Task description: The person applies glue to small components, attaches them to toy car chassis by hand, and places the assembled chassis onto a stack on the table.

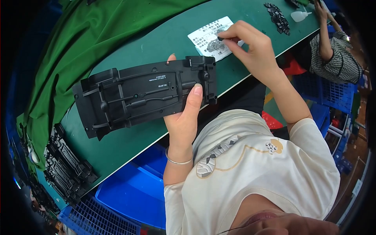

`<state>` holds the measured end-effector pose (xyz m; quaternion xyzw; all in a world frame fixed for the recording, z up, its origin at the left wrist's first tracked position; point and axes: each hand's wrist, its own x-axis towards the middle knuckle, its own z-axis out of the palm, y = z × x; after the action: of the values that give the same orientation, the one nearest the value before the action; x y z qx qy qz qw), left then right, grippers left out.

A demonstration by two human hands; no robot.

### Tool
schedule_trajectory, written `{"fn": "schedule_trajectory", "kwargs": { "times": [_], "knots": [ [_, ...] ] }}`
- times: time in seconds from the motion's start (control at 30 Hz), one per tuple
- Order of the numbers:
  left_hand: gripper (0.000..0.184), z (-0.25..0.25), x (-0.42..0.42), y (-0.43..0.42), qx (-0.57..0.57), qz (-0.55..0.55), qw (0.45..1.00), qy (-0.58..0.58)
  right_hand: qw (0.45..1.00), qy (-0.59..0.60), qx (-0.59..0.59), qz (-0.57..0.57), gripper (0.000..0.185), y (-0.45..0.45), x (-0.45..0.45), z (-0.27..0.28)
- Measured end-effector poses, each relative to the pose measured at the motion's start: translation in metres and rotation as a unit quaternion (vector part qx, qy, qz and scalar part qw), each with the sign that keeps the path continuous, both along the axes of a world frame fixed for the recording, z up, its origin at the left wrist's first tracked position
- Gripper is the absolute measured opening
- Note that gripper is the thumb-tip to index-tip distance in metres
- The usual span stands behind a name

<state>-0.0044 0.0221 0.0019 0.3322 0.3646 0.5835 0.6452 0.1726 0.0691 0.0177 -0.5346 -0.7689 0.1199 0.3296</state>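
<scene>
A black plastic toy car chassis (137, 96) is held up over the table, tilted, with molded bars and small white lettering. My left hand (184, 117) grips it near its right end, thumb on the face and fingers mostly hidden behind. My right hand (250, 49) pinches a small dark piece (220, 38) between thumb and forefinger; its exact shape is too small to tell. Below those fingertips, a printed white label card (199, 36) lies on the table. On the card sits a little heap of tiny dark pieces (215, 46), partly in a clear bag or film.
The green table (156, 39) carries black parts (278, 18) and a white squeeze bottle (299, 16) at the far right. Stacked black chassis (66, 168) stand at the left, beside green cloth (90, 31). Blue bins (129, 192) are below the edge. Another person (335, 58) sits at right.
</scene>
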Motion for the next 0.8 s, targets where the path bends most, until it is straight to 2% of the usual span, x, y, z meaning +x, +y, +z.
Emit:
{"fn": "schedule_trajectory", "kwargs": {
  "times": [0.03,0.13,0.23,0.3,0.37,0.4,0.5,0.8],
  "knots": [
    [0.054,0.000,-0.001,0.000,0.006,-0.005,1.000,0.002,1.000,0.021,-0.007,-0.010,0.012,-0.002,0.000,0.003],
    [0.055,-0.002,-0.002,0.000,0.019,-0.018,1.000,0.007,0.976,0.192,-0.106,-0.018,0.013,-0.011,-0.004,0.011],
    [0.056,-0.002,-0.002,0.002,0.027,-0.019,0.999,0.004,0.895,0.403,-0.189,0.045,0.014,-0.027,-0.025,0.020],
    [0.058,-0.003,-0.001,0.002,0.033,-0.018,0.999,-0.005,0.846,0.446,-0.284,0.073,0.014,-0.039,-0.034,0.027],
    [0.057,-0.004,-0.003,0.002,0.036,-0.024,0.999,-0.001,0.831,0.468,-0.281,0.106,0.013,-0.046,-0.045,0.022],
    [0.058,-0.005,-0.005,0.001,0.024,-0.015,0.999,-0.016,0.862,0.422,-0.262,0.102,0.014,-0.049,-0.050,0.016],
    [0.067,-0.001,-0.002,-0.001,-0.015,-0.006,1.000,-0.026,0.910,0.334,-0.223,0.109,0.015,-0.050,-0.050,0.012],
    [0.064,-0.004,-0.002,-0.003,0.015,-0.009,1.000,-0.025,0.965,0.214,-0.122,0.093,0.022,-0.060,-0.058,0.017]
  ]
}}
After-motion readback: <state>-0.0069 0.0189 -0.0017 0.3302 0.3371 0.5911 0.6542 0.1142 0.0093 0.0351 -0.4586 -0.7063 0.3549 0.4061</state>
